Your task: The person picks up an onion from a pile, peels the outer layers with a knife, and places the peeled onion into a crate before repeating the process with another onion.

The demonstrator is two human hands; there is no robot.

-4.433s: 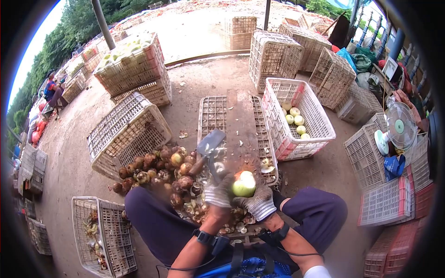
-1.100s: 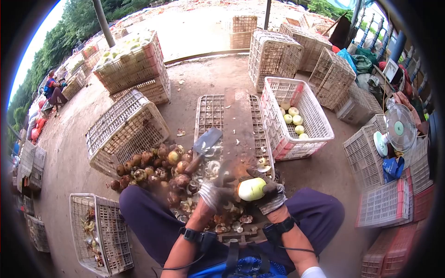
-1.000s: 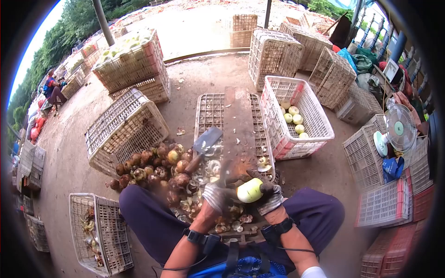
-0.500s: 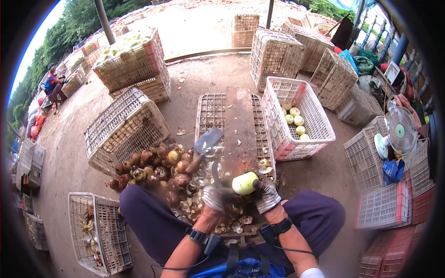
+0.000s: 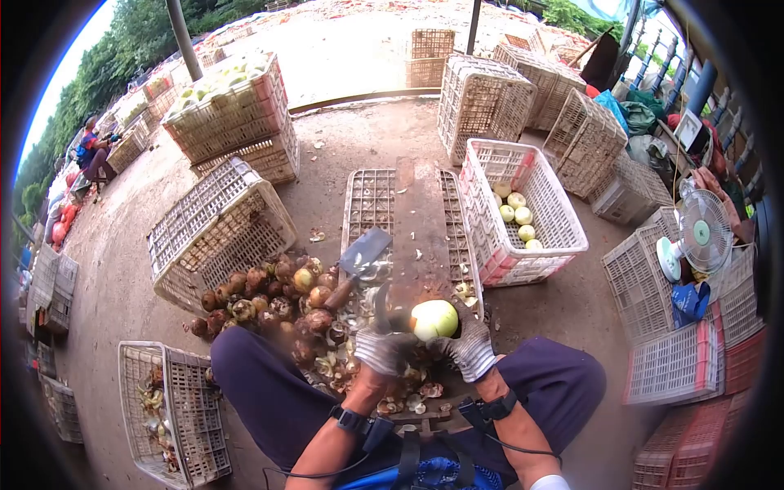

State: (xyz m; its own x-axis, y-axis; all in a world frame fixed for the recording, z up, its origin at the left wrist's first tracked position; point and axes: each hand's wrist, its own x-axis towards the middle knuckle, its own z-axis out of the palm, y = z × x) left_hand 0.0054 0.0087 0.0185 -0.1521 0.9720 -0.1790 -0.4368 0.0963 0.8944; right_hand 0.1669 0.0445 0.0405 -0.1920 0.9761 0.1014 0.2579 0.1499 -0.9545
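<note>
A peeled, pale green onion [image 5: 434, 319] sits between my hands, over the near end of a rusty plank. My right hand [image 5: 469, 347], in a striped glove with dark fingers, is closed around its right side. My left hand [image 5: 382, 351], gloved alike, is closed at the onion's left side on a knife [image 5: 380, 307] whose dark, curved blade points up; its handle is hidden in the fist. Unpeeled brown onions [image 5: 282, 294] lie heaped to the left, with loose skins [image 5: 331, 359] below. A cleaver [image 5: 365, 250] with a wooden handle rests beside the plank.
Ahead, the plank [image 5: 419, 212] lies over a flat crate [image 5: 369, 200]. A white crate [image 5: 523, 208] at the right holds several peeled onions. A tipped crate [image 5: 220, 229] stands behind the heap. Left of my knee is a crate [image 5: 174, 408] with scraps. A fan [image 5: 704, 231] stands far right.
The onion has turned in my right hand and now shows a rounder side. My right fingers have shifted around it. The left hand with the knife has stayed nearly in place.
</note>
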